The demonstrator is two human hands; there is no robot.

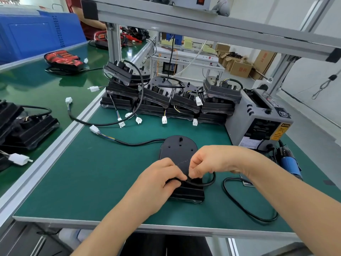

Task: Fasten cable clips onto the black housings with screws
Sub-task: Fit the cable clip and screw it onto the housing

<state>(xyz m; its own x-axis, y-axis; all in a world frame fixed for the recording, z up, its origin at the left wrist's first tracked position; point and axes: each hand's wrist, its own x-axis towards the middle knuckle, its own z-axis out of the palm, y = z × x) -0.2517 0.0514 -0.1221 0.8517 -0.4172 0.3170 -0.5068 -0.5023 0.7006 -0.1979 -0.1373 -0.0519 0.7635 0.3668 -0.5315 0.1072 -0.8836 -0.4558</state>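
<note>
A black housing [178, 151] with a rounded far end lies on the green mat [92, 172] in front of me. Its black cable [140, 143] runs left to a white connector [94, 129]. Another stretch of that black cable loops out to the right [239, 202]. My left hand [159, 179] and my right hand [214, 160] meet at the near end of the housing, fingers curled and pinching the cable where it crosses the part. Whether a clip sits between the fingertips is hidden.
Several stacked black housings [166, 97] with white plugs line the back of the mat. A grey tape dispenser [258, 119] stands at right, a blue-handled electric screwdriver [290, 162] beside it. More housings [25, 126] lie on the left bench. A person in red [83, 17] stands far back.
</note>
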